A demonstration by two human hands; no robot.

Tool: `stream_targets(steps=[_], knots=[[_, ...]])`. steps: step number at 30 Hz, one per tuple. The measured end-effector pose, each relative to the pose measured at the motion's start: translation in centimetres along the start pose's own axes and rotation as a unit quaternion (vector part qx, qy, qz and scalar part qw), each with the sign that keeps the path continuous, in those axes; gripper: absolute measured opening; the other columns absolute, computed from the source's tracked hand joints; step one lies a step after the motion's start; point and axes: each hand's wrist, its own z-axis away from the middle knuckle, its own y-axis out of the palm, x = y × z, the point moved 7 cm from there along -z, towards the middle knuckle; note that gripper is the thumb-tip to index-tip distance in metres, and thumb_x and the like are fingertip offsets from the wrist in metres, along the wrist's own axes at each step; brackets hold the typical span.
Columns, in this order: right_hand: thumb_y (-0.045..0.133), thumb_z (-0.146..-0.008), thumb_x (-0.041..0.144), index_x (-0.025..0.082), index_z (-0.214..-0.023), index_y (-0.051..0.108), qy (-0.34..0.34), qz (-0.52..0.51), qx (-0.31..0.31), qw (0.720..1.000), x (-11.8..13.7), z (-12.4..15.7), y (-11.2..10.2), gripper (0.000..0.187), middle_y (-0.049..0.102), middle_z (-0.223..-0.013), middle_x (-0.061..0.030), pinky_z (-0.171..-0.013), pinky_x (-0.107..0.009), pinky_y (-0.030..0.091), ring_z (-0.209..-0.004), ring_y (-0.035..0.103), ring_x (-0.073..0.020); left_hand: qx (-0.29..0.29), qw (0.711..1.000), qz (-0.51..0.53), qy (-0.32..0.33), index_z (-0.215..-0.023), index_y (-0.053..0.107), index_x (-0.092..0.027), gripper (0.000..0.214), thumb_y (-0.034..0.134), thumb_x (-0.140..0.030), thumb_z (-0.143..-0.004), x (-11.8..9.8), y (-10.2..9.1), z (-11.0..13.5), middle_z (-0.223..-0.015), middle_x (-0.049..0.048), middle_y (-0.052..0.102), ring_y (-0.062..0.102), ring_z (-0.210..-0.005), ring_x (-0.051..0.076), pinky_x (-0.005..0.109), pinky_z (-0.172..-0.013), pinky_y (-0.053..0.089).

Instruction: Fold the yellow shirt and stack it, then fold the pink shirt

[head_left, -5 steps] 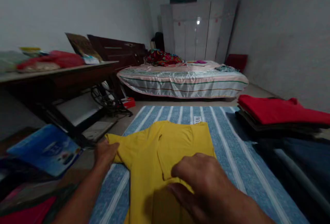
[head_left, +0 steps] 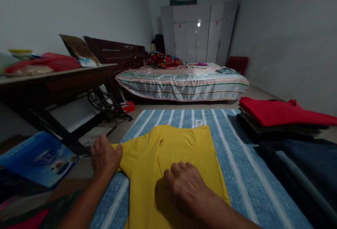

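A yellow T-shirt point(head_left: 143, 187) lies spread on a blue cloth with white stripes point(head_left: 237, 158). Its right side is folded inward, and a loose layer shows along the right edge. At the end of its left sleeve is my left hand point(head_left: 106, 157), thumb over the cloth and the sleeve edge caught against the palm. My right hand point(head_left: 185, 185) is curled over the folded part at the shirt's middle, closed on the cloth. The fingertips of this hand are hidden beneath it, and its shadow falls on the shirt.
On the right are a stack of folded clothes with a red garment on top point(head_left: 279, 111) and dark folded jeans point(head_left: 313, 165). To the left stand a blue printed package point(head_left: 39, 158) and a table point(head_left: 58, 78). A bed point(head_left: 181, 85) is beyond the cloth.
My right hand has moved slightly left, its fingers curling down onto the shirt from a wider pinch. My left hand has turned at the sleeve end. The view has shifted slightly.
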Motion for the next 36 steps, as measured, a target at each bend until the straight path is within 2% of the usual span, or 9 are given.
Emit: stream_targets(steps=[3,6,8,11,15,19,26,30,36], knots=[[0.059,-0.078,0.023,0.016,-0.083,0.059,0.003,0.016,0.0,1.0,0.3,-0.1,2.4,0.009,0.061,-0.075,-0.0076,-0.055,-0.032,0.033,-0.067,0.052,-0.0223,0.029,0.987,0.046,0.153,-0.116,0.053,-0.01,0.039,0.042,-0.03,-0.084,-5.4,0.0,0.7,-0.132,0.0192,0.051,0.047,-0.123,0.031,0.044,-0.104,0.038],[0.057,-0.077,0.02,0.016,-0.079,0.06,0.015,0.011,-0.022,1.0,0.2,0.1,3.5,0.006,0.06,-0.073,-0.0085,-0.057,-0.033,0.033,-0.067,0.052,-0.0221,0.153,0.944,0.107,0.273,-0.1,0.061,-0.017,0.027,0.042,-0.026,-0.084,-11.2,1.7,2.3,-0.116,0.0114,0.063,0.056,-0.112,0.024,0.036,-0.101,0.042],[0.055,-0.077,0.018,0.016,-0.077,0.06,0.036,-0.009,-0.032,0.999,-0.3,0.2,3.9,0.005,0.061,-0.072,-0.0083,-0.058,-0.032,0.031,-0.067,0.052,-0.021,0.224,0.919,0.081,0.315,-0.093,0.063,-0.018,0.023,0.043,-0.023,-0.084,-14.4,2.9,3.4,-0.105,0.0099,0.066,0.059,-0.105,0.023,0.034,-0.094,0.045],[0.054,-0.075,0.018,0.016,-0.074,0.06,0.091,-0.059,-0.03,0.994,-1.9,0.1,3.7,0.006,0.062,-0.073,-0.0077,-0.055,-0.03,0.026,-0.064,0.052,-0.0185,0.279,0.911,-0.002,0.304,-0.094,0.064,-0.016,0.022,0.049,-0.026,-0.081,-17.1,4.1,3.6,-0.106,0.013,0.065,0.059,-0.105,0.026,0.035,-0.089,0.046],[0.051,-0.074,0.017,0.017,-0.068,0.059,0.215,-0.176,-0.012,0.961,-5.1,0.1,2.6,0.01,0.062,-0.067,-0.0047,-0.052,-0.028,0.02,-0.056,0.047,-0.0131,0.351,0.904,-0.061,0.234,-0.088,0.068,-0.014,0.021,0.055,-0.025,-0.076,-18.0,5.1,2.5,-0.105,0.0174,0.067,0.062,-0.103,0.029,0.034,-0.083,0.047],[0.05,-0.072,0.015,0.018,-0.058,0.051,0.29,-0.302,-0.014,0.908,-7.2,0.1,2.6,0.014,0.051,-0.054,0.0012,-0.05,-0.027,0.018,-0.051,0.04,-0.0103,0.374,0.905,-0.07,0.192,-0.078,0.071,-0.015,0.017,0.057,-0.016,-0.068,-18.0,5.7,1.3,-0.092,0.0164,0.072,0.068,-0.088,0.027,0.03,-0.069,0.049],[0.051,-0.069,0.015,0.019,-0.052,0.042,0.304,-0.367,-0.049,0.878,-7.8,0.2,3.1,0.02,0.038,-0.05,0.0048,-0.049,-0.026,0.017,-0.048,0.034,-0.0085,0.382,0.903,-0.065,0.187,-0.072,0.07,-0.016,0.016,0.057,-0.011,-0.065,-18.3,6.4,0.9,-0.08,0.0124,0.073,0.069,-0.08,0.026,0.028,-0.066,0.048],[0.05,-0.067,0.013,0.019,-0.051,0.039,0.292,-0.391,-0.061,0.871,-7.8,0.1,2.8,0.02,0.036,-0.049,0.0054,-0.047,-0.025,0.016,-0.048,0.035,-0.0079,0.373,0.902,-0.057,0.21,-0.085,0.07,-0.016,0.022,0.053,-0.014,-0.072,-18.6,6.4,1.0,-0.094,0.0137,0.072,0.067,-0.091,0.026,0.029,-0.074,0.048],[0.05,-0.068,0.015,0.019,-0.053,0.04,0.287,-0.488,-0.059,0.822,-8.2,-0.1,3.3,0.018,0.034,-0.05,0.0059,-0.045,-0.022,0.018,-0.048,0.031,-0.0072,0.379,0.898,-0.048,0.22,-0.081,0.07,-0.017,0.017,0.057,-0.016,-0.069,-18.3,7.1,0.9,-0.095,0.0114,0.072,0.067,-0.091,0.024,0.027,-0.075,0.048]])
